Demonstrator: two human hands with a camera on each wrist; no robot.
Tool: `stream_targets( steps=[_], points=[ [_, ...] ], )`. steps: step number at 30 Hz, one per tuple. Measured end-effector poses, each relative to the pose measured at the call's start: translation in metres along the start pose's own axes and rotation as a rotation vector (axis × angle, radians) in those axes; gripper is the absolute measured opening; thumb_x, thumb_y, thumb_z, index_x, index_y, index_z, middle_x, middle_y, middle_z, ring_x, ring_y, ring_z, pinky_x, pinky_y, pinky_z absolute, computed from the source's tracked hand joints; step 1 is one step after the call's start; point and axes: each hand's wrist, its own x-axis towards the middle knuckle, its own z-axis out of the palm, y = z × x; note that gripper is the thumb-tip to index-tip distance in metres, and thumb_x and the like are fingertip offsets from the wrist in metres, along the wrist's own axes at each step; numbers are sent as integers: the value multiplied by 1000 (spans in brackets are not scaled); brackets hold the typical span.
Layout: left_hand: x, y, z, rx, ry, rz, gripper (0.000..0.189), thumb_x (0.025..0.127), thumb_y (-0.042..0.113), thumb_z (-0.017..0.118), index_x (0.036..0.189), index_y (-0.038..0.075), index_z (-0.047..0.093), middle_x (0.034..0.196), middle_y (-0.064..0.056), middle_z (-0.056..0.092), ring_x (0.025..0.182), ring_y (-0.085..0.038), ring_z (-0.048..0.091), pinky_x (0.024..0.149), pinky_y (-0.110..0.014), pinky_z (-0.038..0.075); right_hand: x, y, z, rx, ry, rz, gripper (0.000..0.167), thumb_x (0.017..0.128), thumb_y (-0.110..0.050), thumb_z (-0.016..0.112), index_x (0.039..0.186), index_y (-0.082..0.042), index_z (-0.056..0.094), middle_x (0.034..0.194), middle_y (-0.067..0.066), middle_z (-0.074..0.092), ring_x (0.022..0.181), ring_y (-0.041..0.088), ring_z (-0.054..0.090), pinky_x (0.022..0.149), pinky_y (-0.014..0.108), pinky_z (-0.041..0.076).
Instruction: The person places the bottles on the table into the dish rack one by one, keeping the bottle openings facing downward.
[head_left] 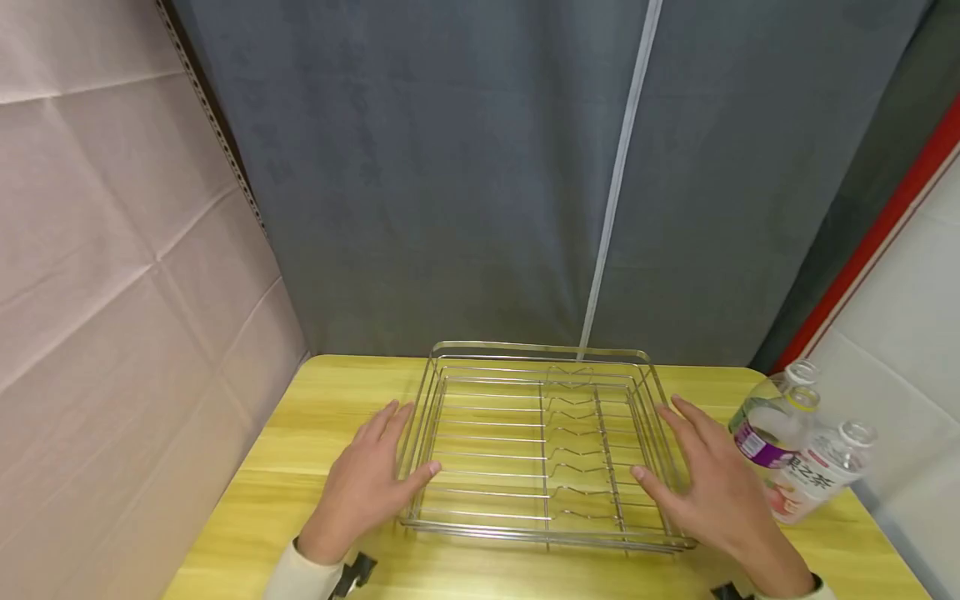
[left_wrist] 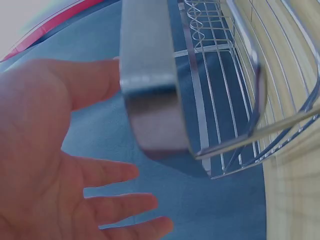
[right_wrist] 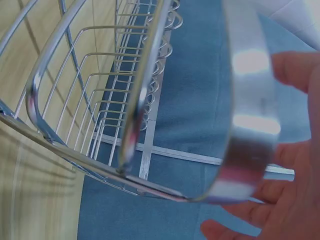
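Observation:
A silver wire dish rack [head_left: 525, 347], with a row of zigzag wires right of its middle, stands on the wooden-topped table. My left hand [head_left: 366, 482] is beside the rack's left side, fingers extended and thumb reaching over the rim. On the opposite side, my right hand [head_left: 718, 490] has its fingers spread along the rim. Close up in the left wrist view, the rack's flat metal band [left_wrist: 147, 55] passes by the thumb, its tip hidden behind the band. The right wrist view shows the same band [right_wrist: 252, 105] in front of the fingers. Whether either hand touches it, I cannot tell.
Right of the rack are clear plastic bottles, one with a purple label [head_left: 763, 444] and one with a white and pink label [head_left: 813, 477]. A dark curtain [head_left: 450, 183] hangs behind the yellow wood-grain table [head_left: 307, 442]. Pale cloth [head_left: 135, 275] covers the left side.

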Motion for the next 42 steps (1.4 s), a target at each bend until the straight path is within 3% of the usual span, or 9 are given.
stream_targets(
  steps=[9,12,16,19,21,26,31,37,42],
  points=[
    [-6,-2,0,-204,-56,-66,81,96,55,73,160,13,45,162,-14,49,143,-42,54,113,-65,49,-13,1,-15,124,11,163,83,86,-39,87,154,-8,51,156,24,50,135,51,50,98,73,46],
    [-8,-4,2,-300,-82,-101,78,96,56,73,159,16,47,159,-12,53,139,-41,57,108,-62,54,-17,4,-18,148,79,182,81,83,-31,90,151,-7,54,149,20,57,127,36,58,100,38,55],
    [-10,-8,4,-436,-102,-137,76,96,52,75,158,16,48,159,-9,53,134,-40,62,95,-51,63,-25,7,-20,227,194,197,81,76,-15,95,147,-6,57,140,16,64,122,-5,53,91,-5,38],
    [-10,-10,5,-507,-114,-160,73,97,47,76,157,16,49,161,-9,51,131,-40,64,91,-48,65,-30,8,-23,270,236,248,81,75,-10,95,147,-8,58,134,15,66,116,-26,44,91,-8,39],
    [-11,-10,6,-537,-120,-176,71,97,43,77,156,15,50,161,-8,52,129,-39,66,91,-47,65,-33,9,-25,272,245,314,80,76,-11,95,147,-10,59,132,14,67,110,-29,44,87,-8,40],
    [-13,-12,6,-588,-129,-203,65,99,33,77,156,15,51,159,-7,54,124,-32,69,90,-45,65,-40,7,-31,300,291,481,74,76,-9,96,143,-16,64,128,-2,69,101,-24,54,83,-6,43],
    [-14,-14,6,-599,-134,-222,56,102,25,72,155,19,52,158,-6,55,123,-30,70,90,-47,65,-49,6,-35,319,361,573,72,75,-5,95,140,-19,67,123,-22,67,96,-23,59,79,-4,47],
    [-16,-14,7,-632,-140,-276,52,103,13,68,154,17,54,157,-8,56,120,-29,71,73,-31,64,-60,11,-39,356,467,628,66,74,2,94,134,-11,72,119,-22,71,99,-15,63,78,-2,49],
    [-17,-12,8,-680,-147,-317,52,102,7,68,152,16,56,156,-12,56,112,-29,73,64,-33,64,-67,16,-40,336,568,686,57,75,-2,94,128,-7,75,113,-27,70,96,-12,63,77,-3,48]
  ],
)
